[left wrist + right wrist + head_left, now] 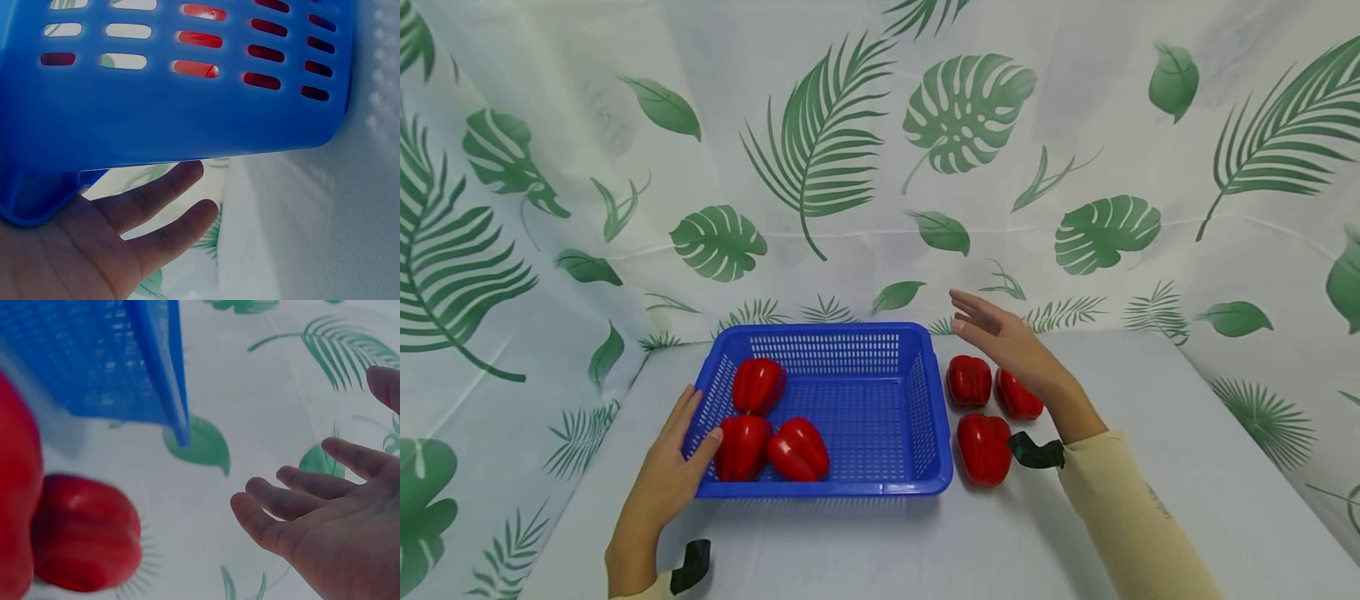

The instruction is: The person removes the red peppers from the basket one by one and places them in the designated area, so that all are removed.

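Against the left side of a blue plastic basket (820,488) rests my left hand (662,475), its thumb over the rim. In the left wrist view two straight, spread fingers (181,237) show beside the basket wall (187,112); the thumb is hidden there. Three red bell peppers (758,386) lie in the basket's left part. My right hand (1011,346) hovers with nothing in it, fingers extended, right of the basket. Near it on the table are a bell pepper (969,382), a front bell pepper (984,450) and another bell pepper (1019,394) partly covered by the hand.
A white table (1157,467) carries the basket and peppers. Behind it and along both sides hangs a white cloth (865,275) printed with green leaves. Dark straps (1036,451) show at both wrists, by pale sleeves.
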`<state>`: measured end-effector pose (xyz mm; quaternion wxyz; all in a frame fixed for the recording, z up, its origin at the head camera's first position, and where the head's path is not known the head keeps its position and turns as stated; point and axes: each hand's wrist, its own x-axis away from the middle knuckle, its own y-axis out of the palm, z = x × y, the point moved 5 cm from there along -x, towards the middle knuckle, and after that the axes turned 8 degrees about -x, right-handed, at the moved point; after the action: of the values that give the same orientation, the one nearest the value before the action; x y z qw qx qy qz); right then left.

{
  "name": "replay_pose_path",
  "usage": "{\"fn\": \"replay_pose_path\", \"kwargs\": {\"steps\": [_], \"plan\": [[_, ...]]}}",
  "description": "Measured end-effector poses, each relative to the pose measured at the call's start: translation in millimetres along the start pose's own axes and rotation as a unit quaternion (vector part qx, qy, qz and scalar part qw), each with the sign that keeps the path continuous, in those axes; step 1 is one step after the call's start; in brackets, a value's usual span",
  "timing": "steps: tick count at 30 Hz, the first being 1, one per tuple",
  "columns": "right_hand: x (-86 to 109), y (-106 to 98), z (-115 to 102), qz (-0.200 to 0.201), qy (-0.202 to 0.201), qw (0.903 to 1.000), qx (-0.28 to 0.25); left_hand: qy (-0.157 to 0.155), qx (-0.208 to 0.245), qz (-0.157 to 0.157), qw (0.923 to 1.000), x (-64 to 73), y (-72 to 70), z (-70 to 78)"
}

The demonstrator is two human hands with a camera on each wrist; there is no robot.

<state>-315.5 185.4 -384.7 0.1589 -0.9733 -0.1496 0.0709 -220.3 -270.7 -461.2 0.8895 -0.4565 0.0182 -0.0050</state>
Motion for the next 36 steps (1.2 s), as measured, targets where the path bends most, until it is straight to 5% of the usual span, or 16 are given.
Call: {"fn": "replay_pose_path", "kwargs": {"steps": [16, 23, 36], "plan": [[-22.7, 53.0, -30.7, -0.074, -0.025, 0.9958, -0.048, 0.000, 0.004, 0.003, 1.0000, 0.8, 1.7, -2.9], [-33.4, 77.2, -40.0, -0.099, -0.045, 0.9939, -0.020, 0.004, 0.006, 0.008, 0.9999, 0.1, -1.0, -1.6], [-55.1, 128.5, -45.9, -0.182, -0.048, 0.9811, -0.043, 0.001, 0.004, 0.011, 0.9999, -1.4, 0.2, -3.4]]}}
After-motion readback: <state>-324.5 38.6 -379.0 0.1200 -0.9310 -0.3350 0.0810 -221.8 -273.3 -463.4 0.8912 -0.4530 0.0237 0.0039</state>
